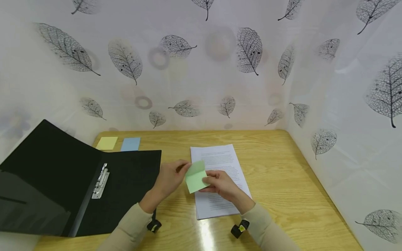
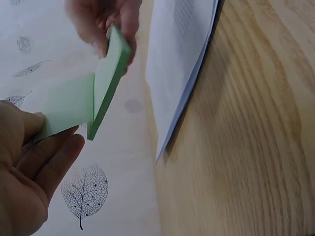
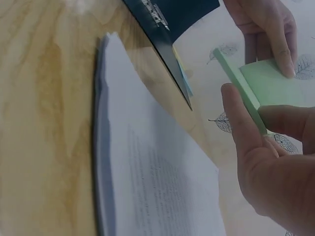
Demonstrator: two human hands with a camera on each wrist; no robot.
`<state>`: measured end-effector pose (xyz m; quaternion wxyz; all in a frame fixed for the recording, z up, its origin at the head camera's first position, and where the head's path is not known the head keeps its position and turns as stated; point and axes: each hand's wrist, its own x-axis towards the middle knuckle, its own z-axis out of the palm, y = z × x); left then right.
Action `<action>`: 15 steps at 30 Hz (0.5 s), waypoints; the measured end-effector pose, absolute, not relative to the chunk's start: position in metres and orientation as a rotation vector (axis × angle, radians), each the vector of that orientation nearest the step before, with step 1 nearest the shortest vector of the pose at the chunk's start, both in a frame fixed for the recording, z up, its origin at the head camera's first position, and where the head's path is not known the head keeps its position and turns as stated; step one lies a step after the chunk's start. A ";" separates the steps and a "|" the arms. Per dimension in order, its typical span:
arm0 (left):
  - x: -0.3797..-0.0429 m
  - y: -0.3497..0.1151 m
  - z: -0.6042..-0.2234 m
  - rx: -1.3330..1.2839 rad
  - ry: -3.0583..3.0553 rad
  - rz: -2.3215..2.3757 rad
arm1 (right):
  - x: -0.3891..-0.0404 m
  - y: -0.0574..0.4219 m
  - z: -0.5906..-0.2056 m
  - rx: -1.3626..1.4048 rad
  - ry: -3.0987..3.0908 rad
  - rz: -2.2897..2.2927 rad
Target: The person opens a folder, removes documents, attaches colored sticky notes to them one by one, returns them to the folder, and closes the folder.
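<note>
A green sticky note pad (image 1: 195, 183) is held by my right hand (image 1: 223, 186), thumb on its face and fingers behind. With thumb and fingertips, my left hand (image 1: 169, 177) pinches the free edge of the top sticky note (image 2: 69, 101). That sheet is bent up from the pad and still joined along one edge, as the left wrist view shows. Both hands are raised over the left part of a stack of printed paper (image 1: 216, 205). In the right wrist view, the pad's thick side (image 3: 238, 91) faces the camera.
An open black folder (image 1: 132, 195) with a metal clip (image 1: 101, 183) lies at the left, its cover leaning up by the wall. Behind it are a yellow sticky note pad (image 1: 107, 143) and a blue one (image 1: 130, 144). Leaf-patterned curtains (image 1: 194, 80) border the wooden table (image 1: 282, 181).
</note>
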<state>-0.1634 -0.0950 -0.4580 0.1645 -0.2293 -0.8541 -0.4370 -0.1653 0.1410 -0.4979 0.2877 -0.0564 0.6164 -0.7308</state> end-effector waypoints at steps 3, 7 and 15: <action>-0.167 -0.097 -0.457 -0.635 -2.400 -1.186 | -0.161 0.139 -0.501 -0.160 1.705 -1.924; -0.175 -0.103 -0.456 -0.597 -2.363 -1.165 | -0.155 0.136 -0.506 -0.138 1.716 -1.923; -0.182 -0.118 -0.453 -0.385 -2.281 -1.218 | -0.137 0.145 -0.515 -0.089 1.694 -1.883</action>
